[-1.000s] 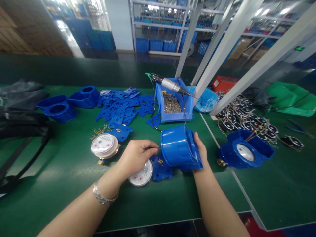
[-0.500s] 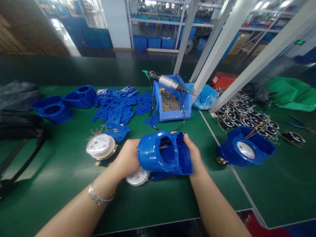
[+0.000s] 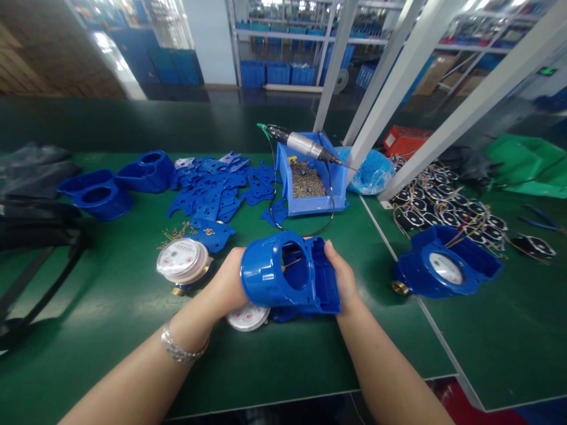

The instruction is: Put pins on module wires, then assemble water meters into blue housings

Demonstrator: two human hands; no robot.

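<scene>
Both my hands hold a blue plastic meter housing [image 3: 270, 277] above the green table, its round opening facing me. My left hand [image 3: 228, 283] grips its left end, mostly hidden behind it. On the right side, my right hand [image 3: 341, 277] is closed around the edge. Under the housing lie a white-faced meter dial [image 3: 248, 317] and a blue plate. A second water meter with a white dial [image 3: 183, 261] sits just left of my left hand.
A pile of blue plates [image 3: 217, 189] and two blue housings [image 3: 119, 180] lie at the back left. A blue bin of screws [image 3: 310, 186] carries an electric screwdriver [image 3: 301, 141]. An assembled blue meter [image 3: 445, 268] and wired black parts [image 3: 443, 212] lie at right. Slanted white posts [image 3: 394, 82] rise behind.
The housing was turned from side-on until its round opening faces me, and shifted left. My left hand moved from a pinch beside it to gripping its left end.
</scene>
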